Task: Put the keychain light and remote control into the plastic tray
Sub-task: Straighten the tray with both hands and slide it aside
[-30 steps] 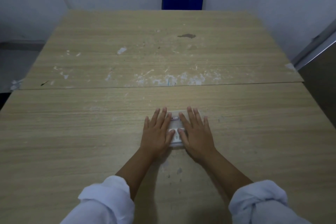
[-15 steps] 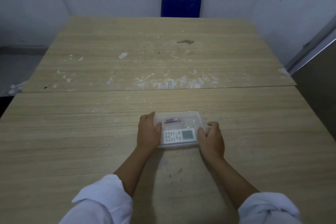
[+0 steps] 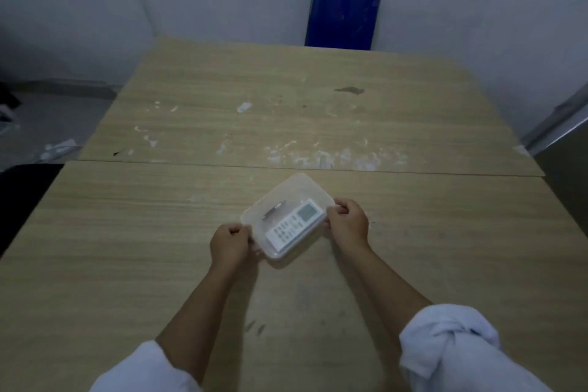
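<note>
A clear plastic tray point(image 3: 297, 183) sits turned at an angle near the middle of the wooden table. Inside it lies a white remote control point(image 3: 294, 226) with a small screen and several buttons. The thin dark keychain light point(image 3: 273, 210) lies beside the remote, also inside the tray. My left hand point(image 3: 229, 241) grips the tray's near left corner. My right hand point(image 3: 348, 222) grips its right end. Both hands have their fingers curled over the rim.
The table point(image 3: 159, 248) is two wooden tops joined by a seam point(image 3: 191, 164), with white scuffs along it. A blue chair back point(image 3: 345, 14) stands against the wall at the far end. A dark cabinet edge point(image 3: 566, 143) is at the right.
My hands went from lying flat over the tray to gripping its two ends. The tray has since been swung anticlockwise, its right end now farther from me.
</note>
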Action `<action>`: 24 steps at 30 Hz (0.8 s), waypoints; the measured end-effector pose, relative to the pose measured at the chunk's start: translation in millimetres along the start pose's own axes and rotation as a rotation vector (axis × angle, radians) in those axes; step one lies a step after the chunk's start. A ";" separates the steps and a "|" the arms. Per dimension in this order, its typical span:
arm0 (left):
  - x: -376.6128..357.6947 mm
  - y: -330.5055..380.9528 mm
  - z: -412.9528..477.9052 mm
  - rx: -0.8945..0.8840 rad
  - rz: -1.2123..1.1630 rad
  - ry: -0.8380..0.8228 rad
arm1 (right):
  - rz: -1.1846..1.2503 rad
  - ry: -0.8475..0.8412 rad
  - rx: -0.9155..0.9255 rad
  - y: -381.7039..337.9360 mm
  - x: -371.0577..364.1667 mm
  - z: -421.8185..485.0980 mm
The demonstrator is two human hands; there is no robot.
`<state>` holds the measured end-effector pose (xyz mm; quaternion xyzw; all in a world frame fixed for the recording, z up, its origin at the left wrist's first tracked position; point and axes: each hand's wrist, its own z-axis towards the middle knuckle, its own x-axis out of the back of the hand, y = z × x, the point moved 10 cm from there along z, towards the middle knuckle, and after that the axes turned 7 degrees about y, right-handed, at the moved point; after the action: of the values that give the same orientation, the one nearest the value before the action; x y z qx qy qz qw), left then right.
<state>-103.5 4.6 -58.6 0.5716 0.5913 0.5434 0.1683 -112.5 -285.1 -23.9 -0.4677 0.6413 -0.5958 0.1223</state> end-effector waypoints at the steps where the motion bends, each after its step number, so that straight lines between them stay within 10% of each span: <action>1: 9.6 -3.2 4.8 0.030 -0.029 0.027 | 0.056 -0.042 -0.043 -2.5 -16.1 -2.7; 6: 66.9 -19.4 38.5 0.171 -0.183 0.198 | -0.031 -0.263 0.154 -35.5 -88.8 -29.3; 13: 126.4 -34.5 71.8 0.313 -0.450 0.402 | -0.886 -0.458 0.580 -9.6 -119.0 -37.0; 24: 150.7 -57.9 107.5 0.427 -0.632 0.471 | -0.954 -0.477 0.655 14.0 -106.0 -31.9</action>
<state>-87.6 196.6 -81.2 0.2455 0.8580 0.4464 0.0654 -85.1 -187.4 -70.4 -0.7610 0.1013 -0.6296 0.1197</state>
